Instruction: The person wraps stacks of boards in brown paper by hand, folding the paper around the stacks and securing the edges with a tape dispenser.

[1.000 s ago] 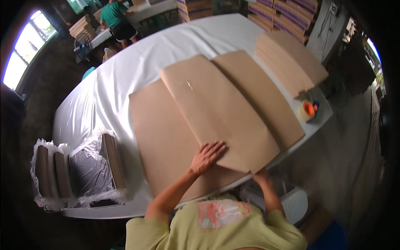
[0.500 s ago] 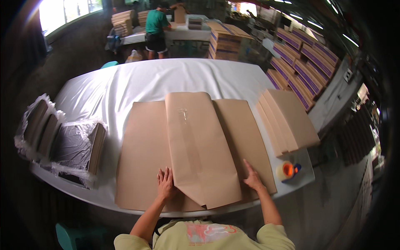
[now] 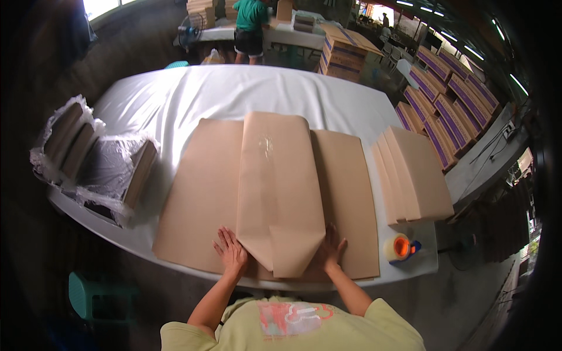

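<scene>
A long brown paper-wrapped package [image 3: 281, 181] lies on flat brown paper sheets [image 3: 196, 193] in front of me. Its near end is folded into a pointed flap, both corners slanting inward. Clear tape shows on top toward the far end. My left hand [image 3: 233, 254], fingers spread, presses at the left side of the near end, partly on the sheet. On the opposite side, my right hand [image 3: 332, 253] rests against the right corner fold, its fingers stretched out and partly hidden by the paper. Neither hand grips anything.
Right of the sheets are a pile of brown wrapped packages [image 3: 418, 172] and a tape dispenser [image 3: 401, 248]. Plastic-covered dark stacks [image 3: 111, 169] lie at the left on the white-covered table [image 3: 170, 93]. Beyond are another person [image 3: 250, 29], cartons [image 3: 345, 55] and a green stool [image 3: 82, 295].
My right hand has moved left, in against the package, and the right corner of its near end is now folded inward. The left hand stays by the left corner. The whole view has shifted.
</scene>
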`<act>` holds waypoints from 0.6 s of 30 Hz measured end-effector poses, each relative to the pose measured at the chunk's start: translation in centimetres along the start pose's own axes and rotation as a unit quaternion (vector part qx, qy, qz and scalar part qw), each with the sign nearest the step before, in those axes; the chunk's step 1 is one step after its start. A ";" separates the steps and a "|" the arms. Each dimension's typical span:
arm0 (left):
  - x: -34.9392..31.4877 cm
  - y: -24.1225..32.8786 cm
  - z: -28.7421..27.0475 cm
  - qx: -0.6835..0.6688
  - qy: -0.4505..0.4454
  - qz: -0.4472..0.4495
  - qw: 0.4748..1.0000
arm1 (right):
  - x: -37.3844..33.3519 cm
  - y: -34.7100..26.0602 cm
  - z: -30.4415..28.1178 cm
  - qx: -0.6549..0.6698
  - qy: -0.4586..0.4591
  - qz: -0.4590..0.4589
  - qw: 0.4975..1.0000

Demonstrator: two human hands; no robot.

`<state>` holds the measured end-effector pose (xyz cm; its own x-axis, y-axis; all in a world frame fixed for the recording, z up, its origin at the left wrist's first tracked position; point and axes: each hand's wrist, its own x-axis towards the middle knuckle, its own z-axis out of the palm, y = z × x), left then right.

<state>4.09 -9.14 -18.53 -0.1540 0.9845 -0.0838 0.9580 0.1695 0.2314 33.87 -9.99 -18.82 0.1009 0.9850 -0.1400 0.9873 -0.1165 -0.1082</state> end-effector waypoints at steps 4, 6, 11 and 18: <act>-1.3 2.9 -0.1 -0.030 -0.028 -0.081 0.996 | -3.5 -3.4 0.5 0.019 0.104 0.016 0.994; -2.6 3.8 -0.3 -0.003 -0.052 -0.055 0.997 | -5.6 -4.8 1.2 0.077 0.163 -0.053 0.982; -7.4 6.0 1.3 -0.040 -0.016 0.128 0.991 | -7.8 -6.4 1.5 0.027 0.187 -0.203 0.961; -8.7 2.8 -3.0 -0.086 -0.096 0.235 0.963 | -7.7 -1.9 -2.4 0.155 -0.016 -0.371 0.915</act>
<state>7.42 -17.05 -14.20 0.3504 0.9307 -0.1049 0.8542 -0.2716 0.4434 31.50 -17.08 -15.19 -0.5923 0.8037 0.0573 0.6997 0.5483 -0.4580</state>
